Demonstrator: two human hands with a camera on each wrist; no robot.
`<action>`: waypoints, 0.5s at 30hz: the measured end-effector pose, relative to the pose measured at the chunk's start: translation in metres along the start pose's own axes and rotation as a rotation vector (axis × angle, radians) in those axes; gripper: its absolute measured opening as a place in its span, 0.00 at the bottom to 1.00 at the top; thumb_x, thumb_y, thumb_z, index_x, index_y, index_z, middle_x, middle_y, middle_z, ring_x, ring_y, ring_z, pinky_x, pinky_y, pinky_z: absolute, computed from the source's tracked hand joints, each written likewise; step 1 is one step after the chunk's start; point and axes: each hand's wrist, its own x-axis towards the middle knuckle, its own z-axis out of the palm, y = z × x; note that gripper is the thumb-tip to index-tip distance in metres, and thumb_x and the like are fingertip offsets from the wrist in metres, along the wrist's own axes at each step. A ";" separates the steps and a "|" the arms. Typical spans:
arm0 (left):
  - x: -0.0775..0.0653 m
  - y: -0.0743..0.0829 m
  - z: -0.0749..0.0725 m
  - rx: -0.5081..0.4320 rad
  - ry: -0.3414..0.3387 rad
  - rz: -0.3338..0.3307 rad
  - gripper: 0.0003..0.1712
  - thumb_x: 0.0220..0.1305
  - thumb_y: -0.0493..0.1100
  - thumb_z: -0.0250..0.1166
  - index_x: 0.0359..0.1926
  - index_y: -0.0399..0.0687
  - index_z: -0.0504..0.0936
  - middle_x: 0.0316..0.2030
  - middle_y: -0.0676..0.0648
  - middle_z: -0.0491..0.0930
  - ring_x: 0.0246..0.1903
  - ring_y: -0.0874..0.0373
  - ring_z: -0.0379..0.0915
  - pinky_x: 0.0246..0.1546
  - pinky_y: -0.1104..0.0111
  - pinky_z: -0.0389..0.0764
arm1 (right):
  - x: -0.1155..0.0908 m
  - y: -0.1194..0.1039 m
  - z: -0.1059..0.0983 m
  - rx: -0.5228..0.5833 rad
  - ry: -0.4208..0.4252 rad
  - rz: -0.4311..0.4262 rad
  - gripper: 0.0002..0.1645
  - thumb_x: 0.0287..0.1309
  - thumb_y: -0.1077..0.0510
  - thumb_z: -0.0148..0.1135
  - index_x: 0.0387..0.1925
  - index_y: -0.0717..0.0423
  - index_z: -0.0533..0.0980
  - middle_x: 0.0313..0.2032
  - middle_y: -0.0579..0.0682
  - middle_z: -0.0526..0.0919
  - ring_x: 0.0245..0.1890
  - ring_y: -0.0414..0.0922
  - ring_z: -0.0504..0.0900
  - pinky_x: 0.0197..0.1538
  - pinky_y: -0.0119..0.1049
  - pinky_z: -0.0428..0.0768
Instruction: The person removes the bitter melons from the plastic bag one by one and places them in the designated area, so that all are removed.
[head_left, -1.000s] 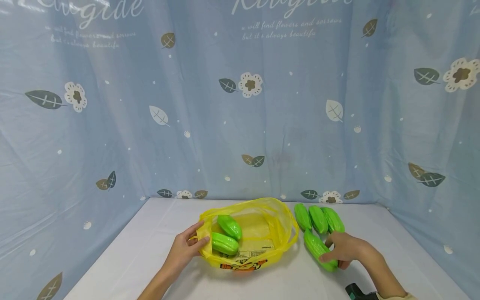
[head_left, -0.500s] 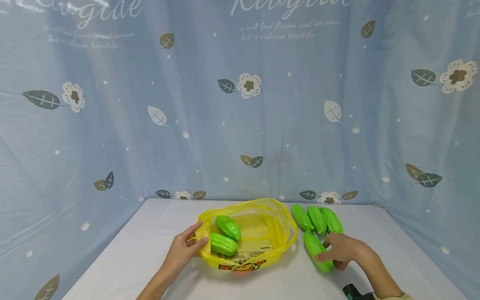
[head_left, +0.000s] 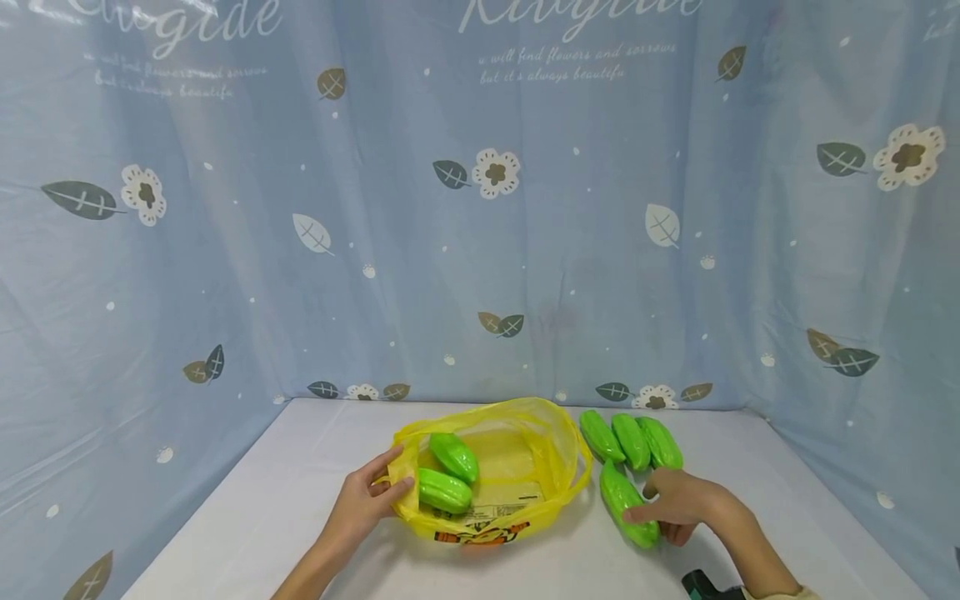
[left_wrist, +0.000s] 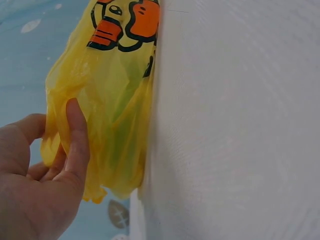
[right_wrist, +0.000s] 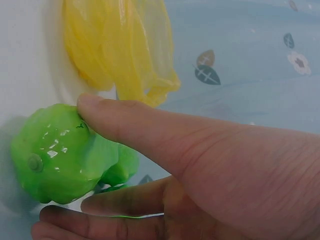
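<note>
In the head view my left hand pinches the left rim of a yellow plastic bag, thumb outside. The bag lies with its mouth open and an orange cartoon print in front. Two glossy green bitter melons rest inside, toward its left. My right hand holds another bitter melon on the table, right of the bag. In the right wrist view the thumb lies on that ridged melon, with the fingers along its other side. Their exact contact is partly hidden.
Behind the held melon, several more bitter melons lie side by side, close to the bag's right handle. A white table carries everything. A blue patterned curtain stands behind and at both sides.
My right hand and the melon under it have shifted slightly left. The left hand keeps its hold on the bag, and the view has drifted a little.
</note>
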 end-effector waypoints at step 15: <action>0.000 0.001 0.001 0.016 0.012 -0.014 0.38 0.62 0.47 0.69 0.71 0.49 0.67 0.67 0.32 0.68 0.51 0.49 0.82 0.36 0.65 0.88 | -0.002 0.000 -0.006 0.020 0.032 -0.002 0.40 0.56 0.37 0.67 0.51 0.71 0.78 0.23 0.53 0.83 0.22 0.46 0.83 0.28 0.39 0.85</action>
